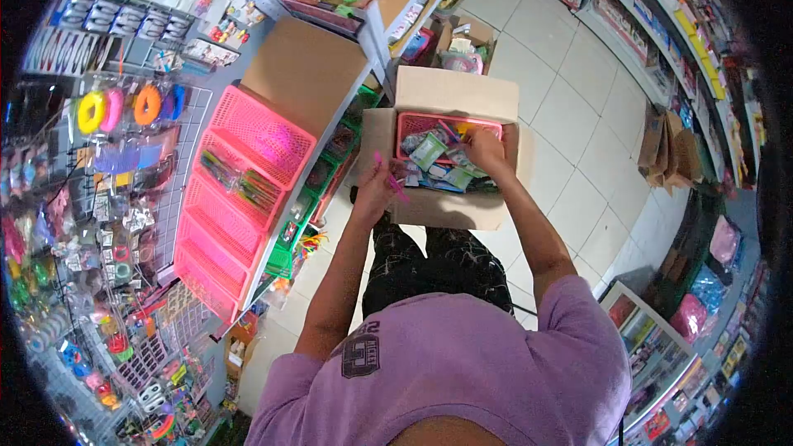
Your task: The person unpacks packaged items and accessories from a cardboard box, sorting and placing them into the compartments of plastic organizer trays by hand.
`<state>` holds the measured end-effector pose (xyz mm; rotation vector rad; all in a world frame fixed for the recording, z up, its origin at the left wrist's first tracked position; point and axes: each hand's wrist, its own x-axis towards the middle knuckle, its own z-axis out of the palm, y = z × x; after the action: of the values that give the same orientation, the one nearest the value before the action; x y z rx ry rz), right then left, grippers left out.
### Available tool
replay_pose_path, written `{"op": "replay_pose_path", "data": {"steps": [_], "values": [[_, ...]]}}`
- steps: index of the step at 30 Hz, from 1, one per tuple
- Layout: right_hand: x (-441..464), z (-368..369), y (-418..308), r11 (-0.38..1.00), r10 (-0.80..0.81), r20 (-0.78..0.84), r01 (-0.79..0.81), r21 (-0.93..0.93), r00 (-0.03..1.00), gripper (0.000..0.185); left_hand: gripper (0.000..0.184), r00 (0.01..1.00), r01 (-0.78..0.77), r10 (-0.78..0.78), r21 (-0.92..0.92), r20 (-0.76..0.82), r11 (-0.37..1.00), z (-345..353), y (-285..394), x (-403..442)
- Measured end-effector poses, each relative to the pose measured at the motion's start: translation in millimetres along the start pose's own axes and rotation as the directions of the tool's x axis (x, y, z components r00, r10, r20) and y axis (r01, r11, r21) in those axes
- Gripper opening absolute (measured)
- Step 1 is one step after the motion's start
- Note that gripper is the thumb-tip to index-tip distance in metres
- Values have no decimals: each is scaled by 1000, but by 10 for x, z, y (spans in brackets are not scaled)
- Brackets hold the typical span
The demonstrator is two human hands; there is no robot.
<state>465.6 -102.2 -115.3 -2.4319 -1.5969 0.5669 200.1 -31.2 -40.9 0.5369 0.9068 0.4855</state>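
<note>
An open cardboard box (457, 92) stands on the floor in front of me, its flaps spread. Inside it lies a pink basket (413, 120) with small packaged items, among them a green-and-white packet (428, 151). At the box's left side, my left hand (376, 192) is closed on a thin pink item (399, 188) that sticks out past the fingers. My right hand (486, 151) reaches into the right part of the box, fingers bent down among the packets near something yellow. What its fingertips hold, if anything, is hidden.
Left of the box, a shelf (301, 74) carries pink baskets (216, 206), one with thin colourful packs. Hanging goods cover the wall rack at far left. Tiled floor (578, 107) extends right, with flattened cardboard (667, 149) and stocked shelves beyond.
</note>
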Motion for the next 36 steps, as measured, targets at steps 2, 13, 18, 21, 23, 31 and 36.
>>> {"op": "replay_pose_path", "data": {"steps": [2, 13, 18, 21, 23, 31, 36], "values": [[-15, -296, -381, 913, -33, 74, 0, 409, 997, 17, 29, 998, -26, 28, -40, 62, 999, 79, 171, -93], [-97, -571, -2750, 635, -373, -98, 331, 698, 923, 15, 30, 956, -294, 282, -236, -86, 926, -600, 872, -311], [-31, -329, -3392, 648, -335, -201, 381, 660, 920, 22, 31, 923, -379, 336, -288, -189, 879, -1043, 1272, -389], [54, -228, -3646, 703, -309, -144, 327, 632, 940, 23, 31, 906, -414, 365, -275, -212, 868, -1112, 1555, -473], [155, -142, -3753, 643, -352, -228, 411, 646, 908, 23, 30, 902, -419, 371, -241, -220, 876, -1214, 1658, -402], [487, 268, -3786, 757, -342, -252, 425, 497, 905, 21, 25, 982, -183, 166, -223, -94, 957, -1680, 1548, -59], [502, 397, -3752, 879, -360, -145, 388, 279, 921, 18, 24, 985, -145, 125, -183, -117, 972, -1602, 1499, -198]]}}
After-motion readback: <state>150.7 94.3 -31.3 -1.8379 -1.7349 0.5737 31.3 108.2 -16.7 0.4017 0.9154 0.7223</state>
